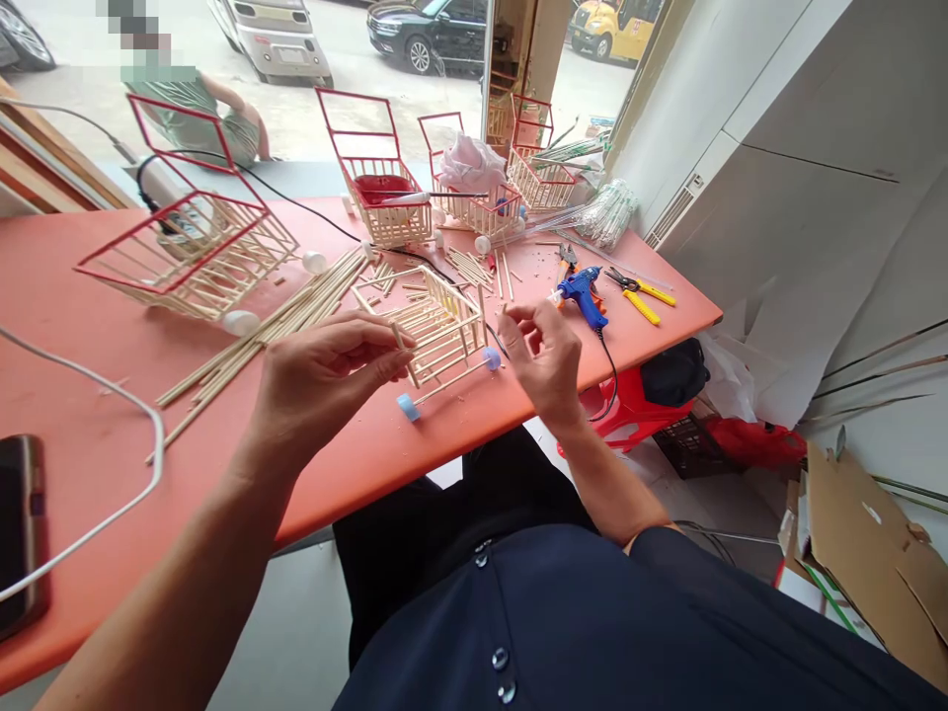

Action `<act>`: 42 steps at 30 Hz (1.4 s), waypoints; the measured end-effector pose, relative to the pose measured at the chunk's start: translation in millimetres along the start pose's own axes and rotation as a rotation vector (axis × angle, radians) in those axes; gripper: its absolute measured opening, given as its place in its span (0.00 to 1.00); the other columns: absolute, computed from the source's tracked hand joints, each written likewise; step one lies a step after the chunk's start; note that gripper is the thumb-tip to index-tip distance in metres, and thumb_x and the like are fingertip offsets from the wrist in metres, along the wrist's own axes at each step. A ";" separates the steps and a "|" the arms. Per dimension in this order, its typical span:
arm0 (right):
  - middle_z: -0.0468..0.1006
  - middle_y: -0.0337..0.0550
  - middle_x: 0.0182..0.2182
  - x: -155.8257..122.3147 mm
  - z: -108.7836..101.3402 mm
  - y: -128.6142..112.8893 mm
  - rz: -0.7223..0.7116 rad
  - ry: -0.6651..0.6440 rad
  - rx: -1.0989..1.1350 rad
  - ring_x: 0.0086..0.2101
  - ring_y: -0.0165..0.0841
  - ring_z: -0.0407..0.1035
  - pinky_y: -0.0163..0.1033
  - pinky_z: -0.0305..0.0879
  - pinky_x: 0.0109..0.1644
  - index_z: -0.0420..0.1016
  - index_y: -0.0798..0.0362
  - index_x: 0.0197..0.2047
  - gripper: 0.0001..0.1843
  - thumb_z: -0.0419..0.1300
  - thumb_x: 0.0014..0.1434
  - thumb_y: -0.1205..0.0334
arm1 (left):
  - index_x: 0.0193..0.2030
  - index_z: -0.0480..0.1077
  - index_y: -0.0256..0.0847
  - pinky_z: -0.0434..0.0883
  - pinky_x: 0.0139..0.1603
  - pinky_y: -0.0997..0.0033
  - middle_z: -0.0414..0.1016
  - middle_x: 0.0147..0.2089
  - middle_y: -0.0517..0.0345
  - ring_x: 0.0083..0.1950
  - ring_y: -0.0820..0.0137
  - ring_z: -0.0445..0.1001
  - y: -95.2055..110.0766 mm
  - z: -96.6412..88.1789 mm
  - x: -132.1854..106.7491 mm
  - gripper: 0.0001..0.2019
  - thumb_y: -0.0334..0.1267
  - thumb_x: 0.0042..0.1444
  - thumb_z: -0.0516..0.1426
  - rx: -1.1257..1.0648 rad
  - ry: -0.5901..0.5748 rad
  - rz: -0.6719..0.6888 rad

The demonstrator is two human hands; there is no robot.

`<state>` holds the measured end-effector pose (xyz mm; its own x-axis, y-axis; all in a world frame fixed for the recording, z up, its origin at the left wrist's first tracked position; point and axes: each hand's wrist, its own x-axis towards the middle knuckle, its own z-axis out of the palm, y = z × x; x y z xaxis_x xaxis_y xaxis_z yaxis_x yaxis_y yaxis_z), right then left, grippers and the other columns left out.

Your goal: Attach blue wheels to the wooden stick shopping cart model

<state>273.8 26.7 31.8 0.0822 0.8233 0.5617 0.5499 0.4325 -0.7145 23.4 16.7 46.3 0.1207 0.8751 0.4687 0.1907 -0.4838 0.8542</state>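
A small cart frame of pale wooden sticks (444,331) stands on the table near its front edge, with a blue wheel (409,407) at its near left and another blue wheel (492,358) at its right. My left hand (326,370) is closed in a pinch at the cart's left corner, its fingertips on a stick there. Just right of the cart, my right hand (544,360) is raised with thumb and forefinger pinched together. A tiny pale tip shows at those fingertips, too small to name. Behind my right hand lies a blue glue gun (584,294).
Yellow-handled pliers (643,294) and orange-handled cutters (567,259) lie at the right. Loose sticks (288,316) spread behind my left hand. Several red-trimmed stick carts (178,247) stand along the back. A white cable (152,415) and a phone (22,533) are at the left. A person (199,114) sits outside.
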 end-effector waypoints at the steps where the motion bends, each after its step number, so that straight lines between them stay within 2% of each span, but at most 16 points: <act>1: 0.83 0.44 0.40 8.9 -6.6 5.2 0.015 -0.012 -0.020 0.36 0.34 0.74 0.40 0.73 0.45 0.80 0.49 0.45 0.15 0.61 0.76 0.47 | 0.36 0.85 0.44 0.85 0.42 0.67 0.86 0.41 0.56 0.39 0.68 0.84 -0.4 -3.0 -1.5 0.02 0.35 0.60 0.71 -0.002 -0.006 0.002; 5: 0.85 0.41 0.38 48.7 -20.1 30.4 0.100 -0.203 -0.150 0.38 0.34 0.76 0.39 0.71 0.48 0.79 0.51 0.41 0.08 0.65 0.73 0.57 | 0.36 0.85 0.45 0.86 0.41 0.67 0.87 0.42 0.56 0.41 0.66 0.85 -2.0 -13.0 -7.9 0.02 0.34 0.59 0.72 0.016 -0.019 0.013; 9: 0.87 0.42 0.39 74.0 -10.1 46.8 0.135 -0.407 -0.305 0.40 0.34 0.77 0.38 0.67 0.48 0.81 0.53 0.41 0.05 0.65 0.70 0.64 | 0.39 0.87 0.46 0.83 0.34 0.67 0.88 0.43 0.55 0.35 0.68 0.83 4.4 -15.2 -11.2 0.01 0.36 0.61 0.72 0.019 0.010 0.001; 12: 0.88 0.46 0.42 83.7 0.9 48.0 0.096 -0.531 -0.443 0.42 0.36 0.77 0.39 0.66 0.48 0.84 0.55 0.45 0.07 0.63 0.72 0.64 | 0.49 0.89 0.49 0.81 0.33 0.66 0.85 0.35 0.58 0.30 0.70 0.79 17.9 -14.3 -8.6 0.08 0.39 0.66 0.68 0.071 0.136 -0.066; 14: 0.89 0.48 0.45 89.5 6.6 45.8 0.084 -0.602 -0.535 0.44 0.38 0.78 0.39 0.66 0.48 0.85 0.54 0.48 0.09 0.62 0.72 0.64 | 0.50 0.88 0.48 0.80 0.35 0.64 0.81 0.30 0.61 0.29 0.69 0.78 26.7 -15.3 -3.3 0.09 0.41 0.69 0.66 0.146 0.256 -0.119; 17: 0.89 0.50 0.48 98.9 13.7 43.1 0.104 -0.675 -0.661 0.47 0.41 0.79 0.41 0.69 0.49 0.86 0.51 0.49 0.10 0.62 0.73 0.63 | 0.44 0.87 0.45 0.76 0.32 0.66 0.80 0.31 0.60 0.28 0.70 0.75 30.9 -20.0 8.6 0.08 0.42 0.66 0.66 0.194 0.409 -0.181; 20: 0.89 0.52 0.50 107.9 20.4 43.8 0.120 -0.710 -0.735 0.50 0.44 0.81 0.43 0.73 0.52 0.87 0.51 0.50 0.11 0.62 0.73 0.62 | 0.38 0.85 0.43 0.71 0.29 0.67 0.82 0.35 0.57 0.27 0.72 0.72 22.3 -25.3 19.1 0.07 0.43 0.58 0.69 0.155 0.486 -0.208; 22: 0.89 0.54 0.51 112.9 24.8 45.4 0.123 -0.725 -0.751 0.51 0.47 0.81 0.45 0.74 0.54 0.87 0.51 0.51 0.11 0.62 0.73 0.63 | 0.38 0.86 0.42 0.69 0.30 0.67 0.81 0.33 0.58 0.28 0.71 0.71 13.9 -27.1 22.3 0.07 0.42 0.55 0.71 0.122 0.514 -0.234; 26: 0.88 0.57 0.53 119.8 33.5 45.4 0.121 -0.737 -0.767 0.55 0.50 0.82 0.48 0.76 0.57 0.86 0.52 0.54 0.12 0.63 0.74 0.60 | 0.36 0.87 0.44 0.68 0.31 0.68 0.78 0.28 0.61 0.29 0.71 0.71 3.6 -27.1 20.3 0.07 0.41 0.52 0.74 0.098 0.520 -0.318; 30: 0.88 0.58 0.56 124.9 42.7 37.6 0.048 -0.782 -0.797 0.57 0.52 0.81 0.49 0.77 0.57 0.86 0.53 0.57 0.15 0.61 0.75 0.60 | 0.36 0.88 0.46 0.67 0.29 0.67 0.79 0.28 0.61 0.29 0.69 0.72 3.4 -28.0 15.2 0.07 0.42 0.50 0.75 0.161 0.509 -0.365; 34: 0.88 0.64 0.53 131.5 51.1 26.0 0.024 -0.906 -0.882 0.57 0.54 0.82 0.49 0.76 0.56 0.87 0.58 0.56 0.16 0.59 0.74 0.66 | 0.35 0.88 0.47 0.69 0.31 0.68 0.79 0.26 0.61 0.30 0.70 0.72 1.7 -32.0 12.0 0.06 0.41 0.50 0.74 0.176 0.456 -0.405; 38: 0.86 0.73 0.56 136.0 56.4 14.5 0.026 -0.967 -0.919 0.60 0.57 0.81 0.48 0.76 0.57 0.86 0.66 0.58 0.18 0.59 0.72 0.72 | 0.34 0.88 0.45 0.70 0.29 0.70 0.80 0.27 0.60 0.29 0.70 0.73 -4.1 -35.0 9.8 0.07 0.41 0.48 0.74 0.176 0.422 -0.420; 42: 0.86 0.74 0.55 134.9 56.6 8.3 0.008 -0.996 -0.922 0.60 0.55 0.81 0.47 0.74 0.58 0.86 0.68 0.58 0.19 0.57 0.71 0.74 | 0.34 0.87 0.43 0.72 0.30 0.73 0.81 0.27 0.58 0.30 0.71 0.75 -9.4 -32.7 7.5 0.10 0.42 0.44 0.74 0.140 0.385 -0.428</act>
<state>242.4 162.2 78.1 -0.3272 0.9086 -0.2595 0.9362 0.3490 0.0416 -9.4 28.3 49.2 -0.3526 0.9222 0.1590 0.2745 -0.0605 0.9597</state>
